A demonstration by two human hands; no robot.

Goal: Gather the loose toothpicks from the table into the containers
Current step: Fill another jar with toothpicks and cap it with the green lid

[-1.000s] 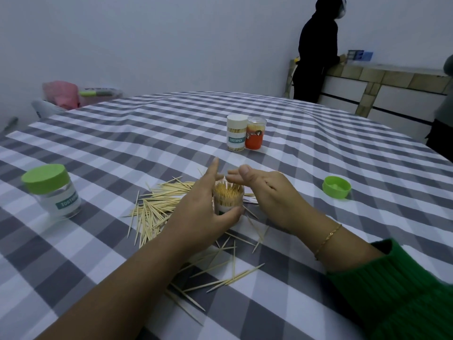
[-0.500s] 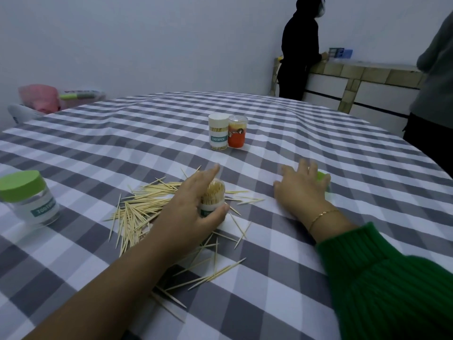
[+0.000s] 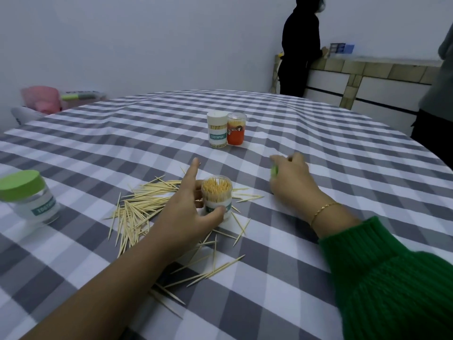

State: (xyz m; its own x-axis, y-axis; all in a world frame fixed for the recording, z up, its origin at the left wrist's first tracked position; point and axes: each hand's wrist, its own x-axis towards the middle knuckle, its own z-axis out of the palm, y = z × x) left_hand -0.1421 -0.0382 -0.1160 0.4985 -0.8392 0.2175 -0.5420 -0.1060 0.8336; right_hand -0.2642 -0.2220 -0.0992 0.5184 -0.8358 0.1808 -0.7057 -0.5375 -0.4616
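An open clear toothpick container (image 3: 217,196), packed with upright toothpicks, stands on the checked table (image 3: 306,153). My left hand (image 3: 186,209) grips its side, thumb across the label and index finger raised. Loose toothpicks (image 3: 137,212) lie scattered to the left of the container and in front of it. My right hand (image 3: 291,180) lies to the right with its fingers curled over the green lid (image 3: 274,171), which shows only as a sliver.
A closed container with a green lid (image 3: 27,197) sits at the left edge. A white-capped container (image 3: 217,130) and an orange one (image 3: 236,132) stand together mid-table. A person in black (image 3: 300,45) stands at a counter beyond; another person (image 3: 438,94) is at the right edge.
My right hand left the open container and moved right onto the green lid. My left hand has kept its hold on the container.
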